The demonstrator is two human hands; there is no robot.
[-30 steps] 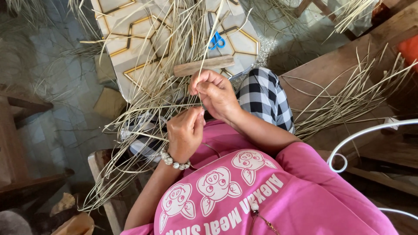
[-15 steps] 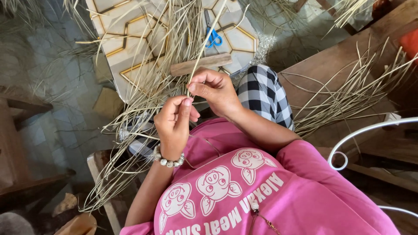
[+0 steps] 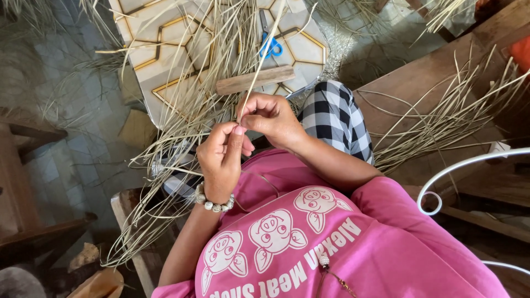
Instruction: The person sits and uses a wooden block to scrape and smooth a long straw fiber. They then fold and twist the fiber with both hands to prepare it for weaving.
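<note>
We see both hands raised in front of a pink shirt [image 3: 353,243] printed with three white pig faces and white lettering: the left hand [image 3: 221,157], a beaded bracelet [image 3: 214,203] at its wrist, and the right hand [image 3: 271,117] both pinch with closed fingertips one pale straw strip [image 3: 258,66] that rises from between them toward the top edge. Beyond it lie blue-handled scissors [image 3: 269,43] and a wooden block [image 3: 255,80] on a white board [image 3: 160,60] with gold hexagon lines. Loose straw [image 3: 182,138] crowds the board and lap, checked trousers [image 3: 331,118] show at right, and more strips [image 3: 441,121] cover the wooden bench [image 3: 436,72].
</note>
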